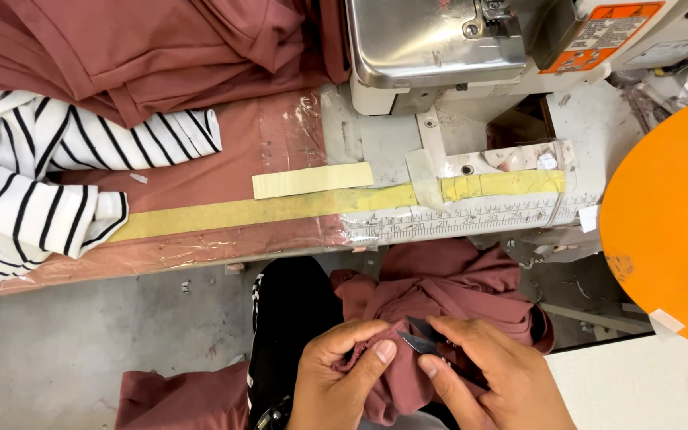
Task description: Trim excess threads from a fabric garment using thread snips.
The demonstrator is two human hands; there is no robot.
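A bunched dusty-red garment (447,287) lies on my lap at the bottom centre. My left hand (336,382) pinches a fold of it between thumb and fingers. My right hand (491,382) holds small dark thread snips (422,338), blades pointing left at the pinched fold, right beside my left thumb.
A sewing machine (439,48) stands on the table above, with a ruler strip (471,219) and yellow tape along the front edge. More dusty-red fabric (137,56) is piled at top left, striped black-and-white cloth (25,191) at left. An orange round surface (670,223) is at right.
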